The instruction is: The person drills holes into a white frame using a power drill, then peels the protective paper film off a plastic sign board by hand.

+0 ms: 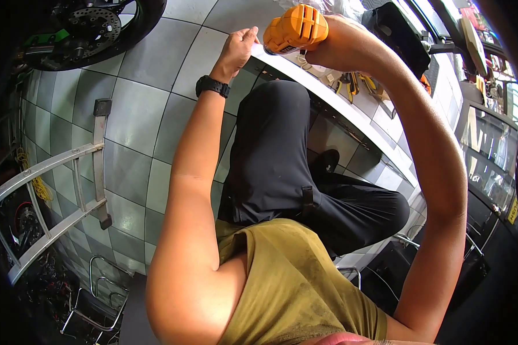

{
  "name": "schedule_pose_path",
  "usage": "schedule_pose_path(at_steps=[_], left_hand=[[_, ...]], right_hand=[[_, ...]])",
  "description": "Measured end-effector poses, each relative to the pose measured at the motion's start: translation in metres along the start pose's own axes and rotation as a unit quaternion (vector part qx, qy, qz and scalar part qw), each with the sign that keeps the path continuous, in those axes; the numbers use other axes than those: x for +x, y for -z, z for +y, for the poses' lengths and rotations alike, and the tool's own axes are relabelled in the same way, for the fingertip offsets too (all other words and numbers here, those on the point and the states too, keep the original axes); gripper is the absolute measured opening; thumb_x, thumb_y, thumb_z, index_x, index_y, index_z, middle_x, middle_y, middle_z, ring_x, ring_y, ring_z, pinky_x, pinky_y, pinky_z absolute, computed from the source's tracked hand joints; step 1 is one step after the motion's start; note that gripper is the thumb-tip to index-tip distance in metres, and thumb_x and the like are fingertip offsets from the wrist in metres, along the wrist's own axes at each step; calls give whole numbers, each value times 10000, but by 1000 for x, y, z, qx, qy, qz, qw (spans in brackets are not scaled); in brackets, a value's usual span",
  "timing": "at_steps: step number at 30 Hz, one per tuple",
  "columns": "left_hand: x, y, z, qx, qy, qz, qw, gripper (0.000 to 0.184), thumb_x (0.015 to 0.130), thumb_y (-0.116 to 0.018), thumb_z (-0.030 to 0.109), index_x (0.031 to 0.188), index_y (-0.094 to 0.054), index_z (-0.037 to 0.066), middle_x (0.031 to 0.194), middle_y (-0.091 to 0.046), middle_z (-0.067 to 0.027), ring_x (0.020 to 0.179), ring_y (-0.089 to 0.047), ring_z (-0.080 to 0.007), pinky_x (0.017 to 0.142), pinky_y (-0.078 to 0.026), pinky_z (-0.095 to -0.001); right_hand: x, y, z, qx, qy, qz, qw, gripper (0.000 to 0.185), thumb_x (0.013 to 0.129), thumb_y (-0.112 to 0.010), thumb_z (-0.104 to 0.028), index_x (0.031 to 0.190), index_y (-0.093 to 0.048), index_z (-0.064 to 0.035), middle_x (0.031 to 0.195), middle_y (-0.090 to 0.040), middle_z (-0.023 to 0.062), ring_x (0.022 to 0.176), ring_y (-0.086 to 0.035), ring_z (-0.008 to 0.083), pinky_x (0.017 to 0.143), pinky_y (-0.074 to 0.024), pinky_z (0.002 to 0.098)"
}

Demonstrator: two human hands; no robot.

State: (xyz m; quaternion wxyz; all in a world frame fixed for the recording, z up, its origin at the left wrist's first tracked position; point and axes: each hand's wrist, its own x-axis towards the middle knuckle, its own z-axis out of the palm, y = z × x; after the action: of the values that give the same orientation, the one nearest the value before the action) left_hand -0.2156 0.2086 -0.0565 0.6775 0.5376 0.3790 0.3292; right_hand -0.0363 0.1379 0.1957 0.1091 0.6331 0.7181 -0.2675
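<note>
My right hand (338,41) is wrapped round an orange power tool (296,30) with slots in its rear housing. The tool's front end faces down and to the left, and its tip is mostly out of sight. Just left of it, my left hand (237,50) is closed, thumb pressed to the fingers; whatever it pinches cannot be made out. Both hands are at the far left end of a white table (328,100), whose long edge runs down to the right. A black watch (213,86) is on my left wrist.
Pliers with yellow and black handles (348,86) lie on the table, near a black case (396,34). A motorcycle wheel (106,34) stands at the upper left. On the left are a metal ladder-like frame (77,155) and a chair (98,299). A glass cabinet (489,149) stands right.
</note>
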Motion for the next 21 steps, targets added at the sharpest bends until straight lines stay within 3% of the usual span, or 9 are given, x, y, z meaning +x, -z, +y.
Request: schedule_pose_path(at_steps=[4,7,21], left_hand=[[1,0,0,-2,-5,-1,1000,466,1135,-519,360,849,-624,8,736,-583,-1,679,-506,-87,623,-456,-288],[0,0,1,0,10,6,1000,464,1135,-520,362,852,-626,9,733,-579,-1,679,-505,-87,620,-455,-289],[-1,0,-1,-3,9,2,1000,469,1133,-514,371,847,-625,16,709,-557,7,656,-492,-83,602,-443,-290]], right_hand=[[-3,-1,1,15,12,26,999,373,867,-760,-207,1202,-708,-51,957,-767,126,890,-758,269,873,-617,379],[-3,2,-1,7,5,4,1000,396,917,-796,-235,1245,-687,-41,1027,-767,125,904,-769,243,883,-638,373],[-3,0,4,38,12,19,999,404,889,-784,-196,1248,-684,-42,1026,-769,134,935,-766,267,910,-628,386]])
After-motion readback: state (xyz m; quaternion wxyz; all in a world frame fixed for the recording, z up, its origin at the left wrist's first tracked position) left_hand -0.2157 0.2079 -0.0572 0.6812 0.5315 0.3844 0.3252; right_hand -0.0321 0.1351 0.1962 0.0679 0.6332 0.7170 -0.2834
